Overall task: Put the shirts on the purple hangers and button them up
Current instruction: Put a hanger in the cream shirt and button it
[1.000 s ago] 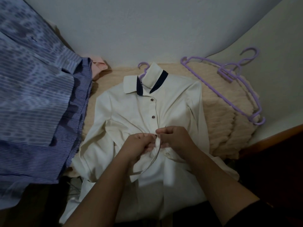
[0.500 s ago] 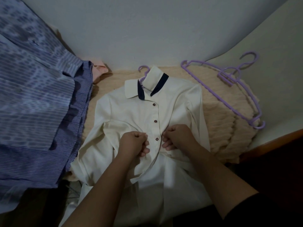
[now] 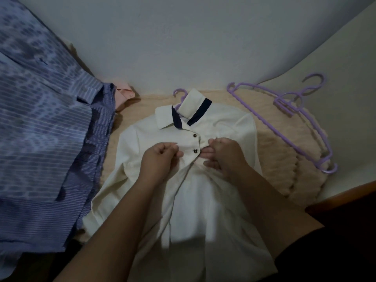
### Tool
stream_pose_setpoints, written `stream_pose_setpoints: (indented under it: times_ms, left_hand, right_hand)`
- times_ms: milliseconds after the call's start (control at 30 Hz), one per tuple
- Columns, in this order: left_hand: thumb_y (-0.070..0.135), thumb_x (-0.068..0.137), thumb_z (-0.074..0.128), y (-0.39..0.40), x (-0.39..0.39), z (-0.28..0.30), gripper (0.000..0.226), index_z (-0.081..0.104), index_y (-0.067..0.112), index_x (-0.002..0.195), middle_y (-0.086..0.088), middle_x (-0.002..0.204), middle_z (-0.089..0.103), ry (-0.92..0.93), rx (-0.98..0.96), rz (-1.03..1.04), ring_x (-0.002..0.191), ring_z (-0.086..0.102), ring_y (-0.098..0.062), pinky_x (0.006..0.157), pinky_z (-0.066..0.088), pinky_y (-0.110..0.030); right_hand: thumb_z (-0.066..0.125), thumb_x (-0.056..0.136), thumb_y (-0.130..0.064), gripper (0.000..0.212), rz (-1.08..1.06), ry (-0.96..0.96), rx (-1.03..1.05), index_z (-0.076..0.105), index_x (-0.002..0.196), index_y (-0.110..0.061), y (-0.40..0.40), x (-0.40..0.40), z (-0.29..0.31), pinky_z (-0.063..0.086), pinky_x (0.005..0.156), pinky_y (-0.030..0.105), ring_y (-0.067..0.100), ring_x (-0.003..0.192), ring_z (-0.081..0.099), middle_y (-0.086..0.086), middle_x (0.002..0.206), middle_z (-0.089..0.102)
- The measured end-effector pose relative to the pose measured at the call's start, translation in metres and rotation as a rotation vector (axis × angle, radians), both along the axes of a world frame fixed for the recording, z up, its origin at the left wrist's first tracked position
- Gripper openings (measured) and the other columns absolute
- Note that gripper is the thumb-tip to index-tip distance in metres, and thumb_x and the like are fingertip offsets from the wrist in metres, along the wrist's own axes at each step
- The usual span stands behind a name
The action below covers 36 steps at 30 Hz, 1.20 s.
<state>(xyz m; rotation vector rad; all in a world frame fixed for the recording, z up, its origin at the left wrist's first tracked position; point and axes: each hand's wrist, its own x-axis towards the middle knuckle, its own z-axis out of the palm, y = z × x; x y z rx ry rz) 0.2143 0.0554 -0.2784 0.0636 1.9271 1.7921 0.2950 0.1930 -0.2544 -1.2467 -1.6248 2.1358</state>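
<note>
From the head view, a cream long-sleeved shirt with a navy-lined collar (image 3: 213, 127) is seen laid flat, front up, on a fluffy beige blanket (image 3: 284, 155). A purple plastic hanger (image 3: 179, 94) is lodged inside the shirt, with only its hook showing above the collar. Two dark round buttons (image 3: 195, 135) are counted on the upper placket; the lower front is hidden by the forearms and partly blurred.

The left hand (image 3: 160, 159) is clenched on the left front edge of the shirt, just beside the lower button. The right hand (image 3: 223, 153) is curled round the opposite edge of the placket, with fabric pinched between thumb and fingers. The two hands are kept near each other, one on either side of the lower button.

To the right, a pile of spare purple hangers (image 3: 284, 119) is seen on the blanket against the wall; at least two hooks are visible, but the exact count cannot be told. On the left, a blue patterned shirt (image 3: 36, 119) is spread over a blue striped shirt (image 3: 97, 159), and a pink collar (image 3: 124, 94) is glimpsed behind them.
</note>
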Motion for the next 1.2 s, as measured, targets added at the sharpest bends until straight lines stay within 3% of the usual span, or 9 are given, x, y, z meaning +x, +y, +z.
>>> stream_pose_setpoints:
  times_ms: [167, 300, 400, 500, 600, 733, 933, 1100, 1200]
  left_hand:
    - [0.019, 0.092, 0.059, 0.029, -0.033, 0.015, 0.011, 0.069, 0.019, 0.087, 0.004, 0.082, 0.068, 0.344, -0.172, -0.085, 0.076, 0.060, -0.012, 0.074, 0.048, -0.028]
    - [0.008, 0.094, 0.055, 0.039, -0.036, 0.007, 0.021, 0.062, 0.014, 0.113, -0.004, 0.102, 0.067, 0.258, -0.141, -0.178, 0.090, 0.064, -0.013, 0.092, 0.050, -0.030]
    - [0.009, 0.092, 0.058, 0.026, -0.030, -0.002, 0.037, 0.054, 0.015, 0.128, -0.002, 0.100, 0.068, 0.236, -0.149, -0.202, 0.098, 0.065, -0.015, 0.099, 0.048, -0.035]
    - [0.015, 0.092, 0.062, 0.005, -0.015, 0.001, 0.046, 0.048, 0.022, 0.135, 0.003, 0.091, 0.068, 0.321, -0.225, -0.198, 0.084, 0.063, -0.003, 0.082, 0.047, -0.013]
    - [0.020, 0.090, 0.063, -0.021, 0.002, 0.002, 0.053, 0.044, 0.025, 0.139, 0.005, 0.092, 0.067, 0.402, -0.383, -0.210, 0.082, 0.062, -0.007, 0.075, 0.050, -0.020]
    - [0.016, 0.088, 0.061, -0.049, 0.024, 0.005, 0.062, 0.036, 0.022, 0.144, 0.008, 0.089, 0.061, 0.499, -0.588, -0.264, 0.075, 0.056, -0.003, 0.064, 0.045, -0.019]
    - [0.007, 0.083, 0.064, -0.050, 0.075, 0.022, 0.065, 0.038, 0.027, 0.139, 0.008, 0.082, 0.056, 0.575, -0.541, -0.380, 0.068, 0.055, -0.004, 0.061, 0.045, -0.019]
    - [0.019, 0.079, 0.071, -0.044, 0.094, 0.012, 0.063, 0.040, 0.021, 0.134, 0.009, 0.078, 0.061, 0.480, -0.693, -0.624, 0.073, 0.058, -0.007, 0.061, 0.043, -0.017]
    - [0.023, 0.080, 0.071, -0.037, 0.085, 0.012, 0.038, 0.051, 0.020, 0.113, 0.011, 0.069, 0.058, 0.440, -0.615, -0.465, 0.064, 0.051, 0.004, 0.055, 0.037, -0.009]
  right_hand:
    - [0.044, 0.099, -0.018, 0.017, -0.070, 0.110, 0.080, 0.050, 0.084, -0.017, 0.020, -0.030, 0.012, 0.054, 0.080, 0.043, 0.014, 0.086, 0.065, 0.010, 0.100, 0.066]
    - [0.051, 0.095, -0.018, 0.011, 0.064, -0.015, 0.297, 0.058, 0.087, -0.020, 0.028, -0.028, 0.001, 0.045, 0.073, 0.030, 0.018, 0.087, 0.059, 0.008, 0.098, 0.065]
    - [0.055, 0.091, -0.008, 0.011, 0.128, -0.034, 0.229, 0.061, 0.099, -0.012, 0.030, -0.012, -0.007, 0.047, 0.065, 0.027, 0.015, 0.071, 0.057, 0.004, 0.086, 0.061]
    - [0.058, 0.088, -0.005, 0.017, 0.142, -0.097, 0.329, 0.061, 0.104, -0.006, 0.027, 0.014, -0.004, 0.052, 0.071, 0.031, 0.019, 0.074, 0.062, 0.010, 0.089, 0.064]
    - [0.067, 0.084, -0.016, 0.029, 0.331, -0.289, 0.602, 0.058, 0.111, -0.012, 0.020, 0.047, 0.003, 0.045, 0.066, 0.018, 0.015, 0.083, 0.059, 0.004, 0.097, 0.062]
    - [0.063, 0.079, -0.015, 0.041, 0.531, -0.510, 0.811, 0.054, 0.119, -0.021, 0.007, 0.084, 0.007, 0.039, 0.077, 0.024, 0.018, 0.101, 0.056, 0.001, 0.116, 0.058]
    - [0.063, 0.081, -0.008, 0.034, 0.544, -0.408, 0.721, 0.057, 0.113, -0.015, -0.031, 0.088, 0.012, 0.036, 0.056, 0.018, 0.012, 0.073, 0.051, 0.000, 0.092, 0.051]
    - [0.068, 0.083, -0.020, 0.039, 0.648, -0.445, 0.586, 0.061, 0.117, 0.000, -0.055, 0.092, -0.001, 0.046, 0.086, 0.030, 0.027, 0.104, 0.059, 0.015, 0.116, 0.061]
    - [0.057, 0.090, -0.012, 0.026, 0.526, -0.355, 0.562, 0.065, 0.104, 0.009, -0.049, 0.086, -0.003, 0.048, 0.078, 0.035, 0.033, 0.091, 0.063, 0.015, 0.086, 0.064]
